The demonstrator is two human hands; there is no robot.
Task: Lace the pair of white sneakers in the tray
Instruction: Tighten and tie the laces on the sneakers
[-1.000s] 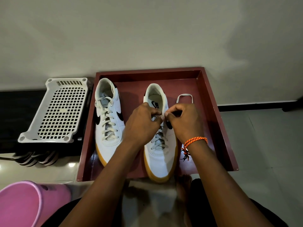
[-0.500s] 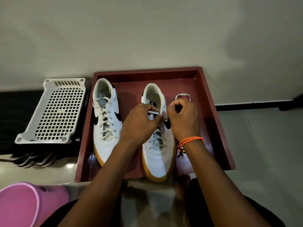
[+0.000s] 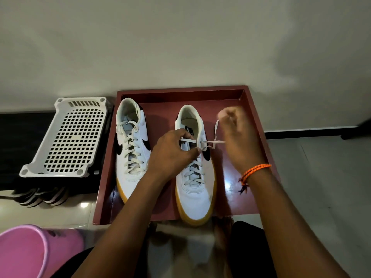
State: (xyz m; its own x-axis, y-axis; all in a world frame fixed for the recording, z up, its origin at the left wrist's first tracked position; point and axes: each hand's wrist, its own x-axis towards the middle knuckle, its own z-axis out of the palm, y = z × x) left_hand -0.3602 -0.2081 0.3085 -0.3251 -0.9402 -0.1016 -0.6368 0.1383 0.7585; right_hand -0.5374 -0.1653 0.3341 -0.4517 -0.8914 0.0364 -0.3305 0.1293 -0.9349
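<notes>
Two smooth white sneakers, flat laces

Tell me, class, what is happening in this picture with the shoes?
A person is lacing a pair of white sneakers with yellow soles that sit in a dark red wooden tray. The left sneaker looks fully laced. The left hand holds the cream lace at the upper eyelets of the right sneaker, while the blurred right hand pulls the lace's free end out sideways. A white plastic grid rack lies left of the tray.
</notes>
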